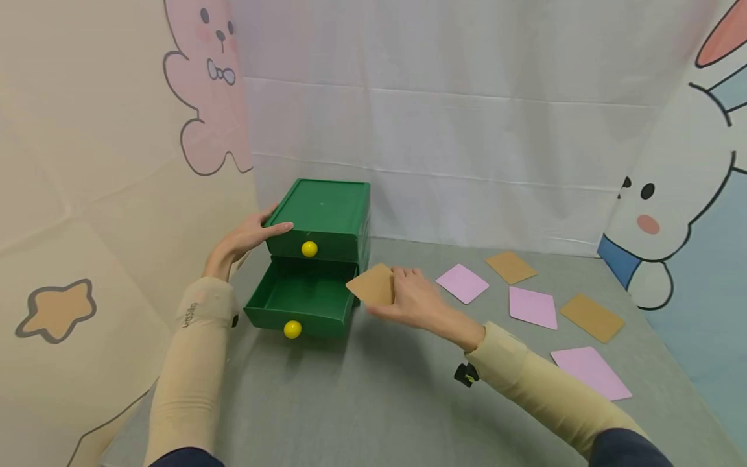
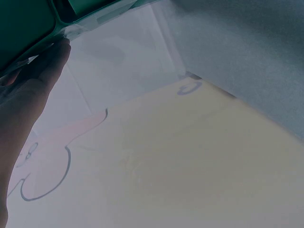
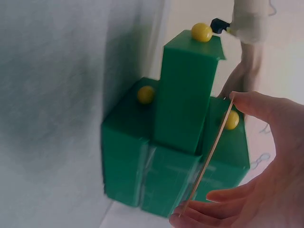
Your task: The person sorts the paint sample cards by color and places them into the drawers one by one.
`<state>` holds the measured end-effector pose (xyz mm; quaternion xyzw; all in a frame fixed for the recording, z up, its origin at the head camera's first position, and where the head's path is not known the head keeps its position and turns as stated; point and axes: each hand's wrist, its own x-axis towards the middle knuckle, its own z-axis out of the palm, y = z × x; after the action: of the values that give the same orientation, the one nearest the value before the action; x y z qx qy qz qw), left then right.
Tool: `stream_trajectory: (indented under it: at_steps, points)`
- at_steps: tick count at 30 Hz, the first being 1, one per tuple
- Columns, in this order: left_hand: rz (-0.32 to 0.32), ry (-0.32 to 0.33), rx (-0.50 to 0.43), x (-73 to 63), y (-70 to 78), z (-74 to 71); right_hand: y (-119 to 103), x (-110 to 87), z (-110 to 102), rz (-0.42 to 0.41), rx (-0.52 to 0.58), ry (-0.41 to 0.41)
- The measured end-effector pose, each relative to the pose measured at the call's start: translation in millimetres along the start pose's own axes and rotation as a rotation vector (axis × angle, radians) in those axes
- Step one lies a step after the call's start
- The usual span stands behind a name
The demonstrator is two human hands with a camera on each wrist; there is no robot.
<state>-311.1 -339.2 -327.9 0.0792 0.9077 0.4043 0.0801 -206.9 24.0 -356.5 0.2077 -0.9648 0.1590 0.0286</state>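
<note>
Tan card (image 1: 370,285) sits in my right hand (image 1: 417,298), which pinches it between thumb and fingers at opposite edges, the card jutting toward the green drawer unit (image 1: 323,206). From my head view, its left corner just overlaps the right rim of the pulled-out drawer (image 1: 303,295). I see my left hand (image 1: 245,237) resting on the unit's upper left edge, thumb laid over the top. Beyond my right hand, pink cards (image 1: 463,283) and two more tan squares (image 1: 511,267) lie on the tabletop (image 1: 379,408).
</note>
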Motion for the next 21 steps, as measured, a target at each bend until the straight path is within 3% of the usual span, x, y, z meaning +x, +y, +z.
stream_trajectory:
  at_steps: [4, 13, 21]
  points:
    - [-0.012, -0.004, -0.014, -3.5, 5.2, -0.5, -16.3, 4.2, -0.7, -0.026, 0.011, -0.024]
    - [-0.033, -0.029, -0.021, -29.0, 38.2, -1.2, -48.8, 19.9, 1.6, -0.085, 0.033, -0.056]
    - [-0.025, -0.025, -0.029, -29.5, 39.8, 0.1, -70.9, 36.4, 10.6, -0.121, -0.025, -0.069]
